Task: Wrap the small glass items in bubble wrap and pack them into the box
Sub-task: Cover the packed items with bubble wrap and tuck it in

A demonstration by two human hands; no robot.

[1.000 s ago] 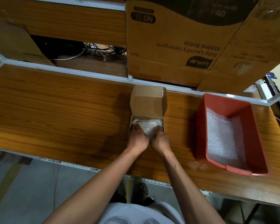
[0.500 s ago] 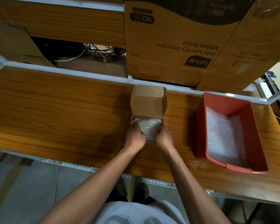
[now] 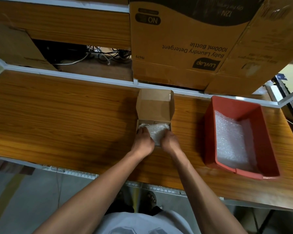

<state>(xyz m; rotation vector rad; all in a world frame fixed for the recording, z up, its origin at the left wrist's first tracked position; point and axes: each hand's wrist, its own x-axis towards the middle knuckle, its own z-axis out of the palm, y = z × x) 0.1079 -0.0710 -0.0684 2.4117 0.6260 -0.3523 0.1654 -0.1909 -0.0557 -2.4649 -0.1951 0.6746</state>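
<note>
A small brown cardboard box (image 3: 155, 107) stands on the wooden table with its lid tilted up at the back. A bundle of bubble wrap (image 3: 156, 131) fills the box, and whatever it encloses is hidden. My left hand (image 3: 143, 142) grips the bundle's left side, fingers curled over it. My right hand (image 3: 170, 141) grips the right side the same way. Both hands cover the box's near edge.
A red plastic bin (image 3: 210, 132) holding sheets of bubble wrap (image 3: 232, 139) sits to the right. Large printed cartons (image 3: 176, 48) stand behind the table's white back rail. Cables (image 3: 108, 54) lie in a gap at the back. The table's front edge is close to my body.
Both hands have shifted slightly on the bundle, spreading to its sides and then pressing in again. The box and red bin stay where they were.
</note>
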